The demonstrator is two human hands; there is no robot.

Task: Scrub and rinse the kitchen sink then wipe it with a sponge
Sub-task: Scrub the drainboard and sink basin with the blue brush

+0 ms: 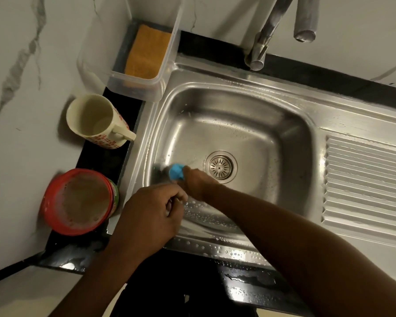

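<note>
Finding 1, grip. My right hand (197, 184) is down in the sink (238, 124), fingers closed round a blue scrubber (176, 171) and pressing it against the basin floor. My left hand (151, 216) sits just short of that grip, over the near rim, with its fingers curled. I cannot tell whether it holds anything.

Finding 2, position. The drain (220, 167) lies just beyond the scrubber on its right. The tap (304, 19) stands well beyond the grip at the back, and no water runs from it. The ribbed draining board (364, 179) is far off to the right.

Finding 3, progress. I judge that scrubbing is under way. Water beads show on the near rim and on the back wall of the basin, but I see no lather, so how much of the basin has been covered is unclear. Rinsing is not yet done. The orange sponge (146, 53) lies in a clear plastic tub (133, 88) well beyond the grip on the left, so the wipe is outstanding.

Finding 4, other items. A mug (94, 117) and a red pot (78, 202) stand on the counter left of the grip.
</note>
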